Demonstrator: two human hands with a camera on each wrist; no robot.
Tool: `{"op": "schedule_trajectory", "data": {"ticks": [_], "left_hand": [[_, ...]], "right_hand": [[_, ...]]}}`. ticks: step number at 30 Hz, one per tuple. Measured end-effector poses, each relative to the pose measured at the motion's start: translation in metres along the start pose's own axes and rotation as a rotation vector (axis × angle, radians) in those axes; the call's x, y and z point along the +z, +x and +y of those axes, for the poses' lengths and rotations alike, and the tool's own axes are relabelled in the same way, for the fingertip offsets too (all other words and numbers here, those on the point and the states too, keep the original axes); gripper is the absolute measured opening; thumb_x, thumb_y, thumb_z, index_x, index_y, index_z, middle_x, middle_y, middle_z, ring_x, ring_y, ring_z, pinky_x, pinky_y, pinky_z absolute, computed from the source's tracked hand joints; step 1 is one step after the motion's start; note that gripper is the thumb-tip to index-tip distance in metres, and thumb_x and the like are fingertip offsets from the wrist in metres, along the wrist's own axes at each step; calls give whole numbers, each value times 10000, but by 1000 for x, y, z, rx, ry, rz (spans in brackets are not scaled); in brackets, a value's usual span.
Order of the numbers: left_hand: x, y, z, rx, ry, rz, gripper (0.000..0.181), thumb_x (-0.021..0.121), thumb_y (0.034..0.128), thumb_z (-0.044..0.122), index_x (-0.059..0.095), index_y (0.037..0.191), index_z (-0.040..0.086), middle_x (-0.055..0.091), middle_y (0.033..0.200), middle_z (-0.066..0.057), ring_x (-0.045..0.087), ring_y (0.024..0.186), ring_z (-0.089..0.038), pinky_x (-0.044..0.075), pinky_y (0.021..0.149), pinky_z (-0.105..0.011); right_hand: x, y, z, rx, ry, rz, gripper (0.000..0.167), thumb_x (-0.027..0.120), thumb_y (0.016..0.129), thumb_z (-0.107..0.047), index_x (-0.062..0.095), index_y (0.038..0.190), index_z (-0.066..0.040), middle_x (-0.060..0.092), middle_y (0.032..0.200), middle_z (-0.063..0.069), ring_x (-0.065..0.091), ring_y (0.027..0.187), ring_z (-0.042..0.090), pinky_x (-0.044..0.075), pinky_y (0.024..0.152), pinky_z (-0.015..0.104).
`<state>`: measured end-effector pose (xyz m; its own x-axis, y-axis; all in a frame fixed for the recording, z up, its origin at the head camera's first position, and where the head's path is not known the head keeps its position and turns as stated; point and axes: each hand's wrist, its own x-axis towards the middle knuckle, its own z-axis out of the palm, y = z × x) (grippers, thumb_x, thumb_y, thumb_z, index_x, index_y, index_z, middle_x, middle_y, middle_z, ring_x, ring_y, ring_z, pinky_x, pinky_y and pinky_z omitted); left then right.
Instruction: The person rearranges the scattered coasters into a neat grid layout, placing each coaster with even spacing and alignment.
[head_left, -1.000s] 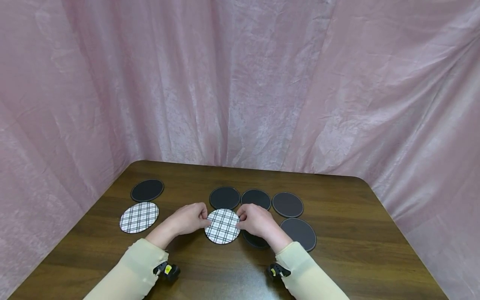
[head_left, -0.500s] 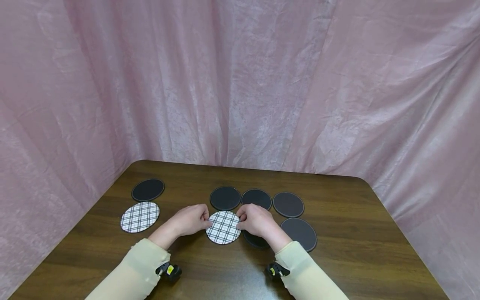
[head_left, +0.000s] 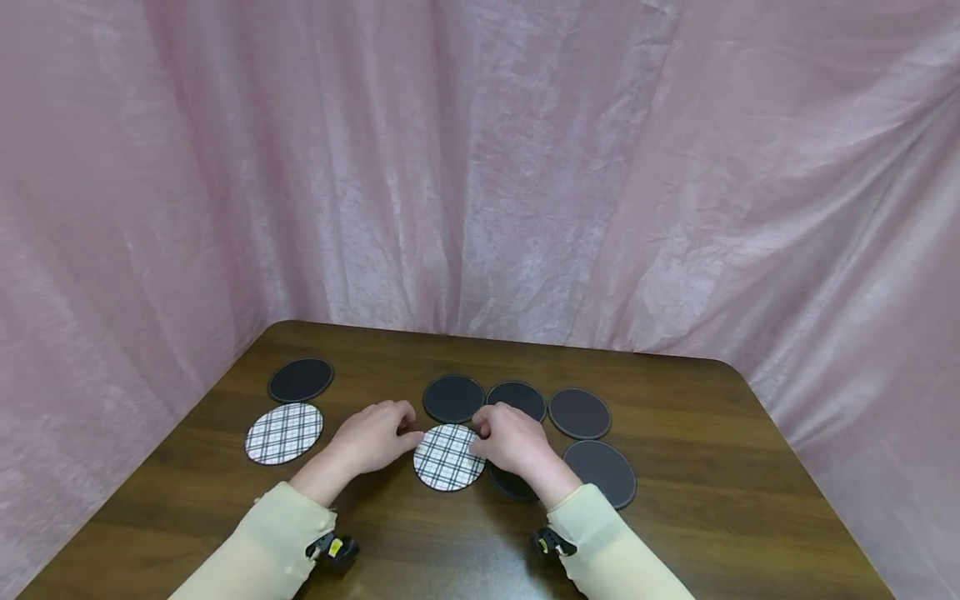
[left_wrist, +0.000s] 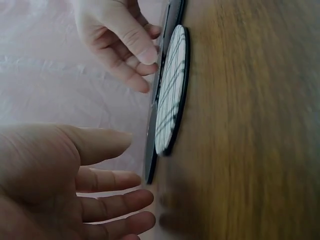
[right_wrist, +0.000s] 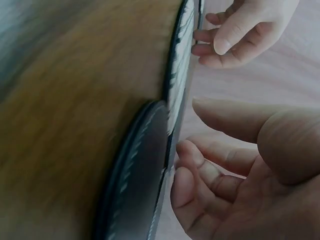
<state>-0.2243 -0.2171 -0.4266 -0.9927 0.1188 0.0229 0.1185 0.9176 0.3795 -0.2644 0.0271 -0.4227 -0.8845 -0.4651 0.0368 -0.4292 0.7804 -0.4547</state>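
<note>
A round white coaster with a dark plaid pattern (head_left: 448, 460) lies flat on the wooden table between both hands. My left hand (head_left: 377, 437) is beside its left edge; in the left wrist view the fingers are extended and apart from the plaid coaster (left_wrist: 171, 92). My right hand (head_left: 515, 442) hovers at the right edge, its fingers loosely bent and holding nothing, with the thumb apart in the right wrist view. Under that hand a black coaster (head_left: 512, 483) is partly hidden. Another black coaster (head_left: 453, 399) sits just behind the plaid one.
Further black coasters (head_left: 517, 398), (head_left: 580, 413) continue the back row. A dark coaster (head_left: 602, 472) lies at the front right. On the far left are a second plaid coaster (head_left: 284, 433) and a black coaster (head_left: 301, 380). A pink curtain (head_left: 480, 167) hangs behind the table (head_left: 712, 483).
Both hands pinched the plaid coaster's edges earlier. Now the left fingers have spread and drawn off to the left, and the right fingers have loosened. The coaster has barely shifted.
</note>
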Motion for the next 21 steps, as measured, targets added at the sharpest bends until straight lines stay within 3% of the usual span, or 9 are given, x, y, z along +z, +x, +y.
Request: {"op": "schedule_trajectory", "data": {"ticks": [6,9,14,21], "left_hand": [[-7,-12,-16,-15,26,49,421,767,1056,323,724,1368,43,728,1325,-157,668,1247,-408,524,1031,-634],[-12,-18,-24,-22,44,77,478,744,1069,329,692,1430,19,680,1441,-213,602,1358,-475,462,1092,-693],[-22,-26,-37,-31,84,109,540,722,1079,329,642,1483,-20,583,1556,-281,499,1474,-515,396,1145,-730],[-32,-34,-62,-74,138,130,585,710,1081,335,606,1501,-59,526,1577,-343,446,1489,-573,365,1158,-751]], "right_hand": [[3,3,-19,-51,-22,40,444,882,947,-235,770,1343,-70,717,1123,56,604,1065,265,550,807,447],[6,7,-30,-61,-37,36,503,862,973,-277,732,1416,-76,716,1321,115,621,1234,324,565,960,520],[13,16,-48,-83,-115,7,628,802,1031,-387,619,1562,-107,598,1585,138,501,1511,349,392,1228,570],[30,25,-69,-132,-193,-43,710,742,1065,-467,513,1655,-145,515,1680,69,406,1595,291,287,1293,555]]}}
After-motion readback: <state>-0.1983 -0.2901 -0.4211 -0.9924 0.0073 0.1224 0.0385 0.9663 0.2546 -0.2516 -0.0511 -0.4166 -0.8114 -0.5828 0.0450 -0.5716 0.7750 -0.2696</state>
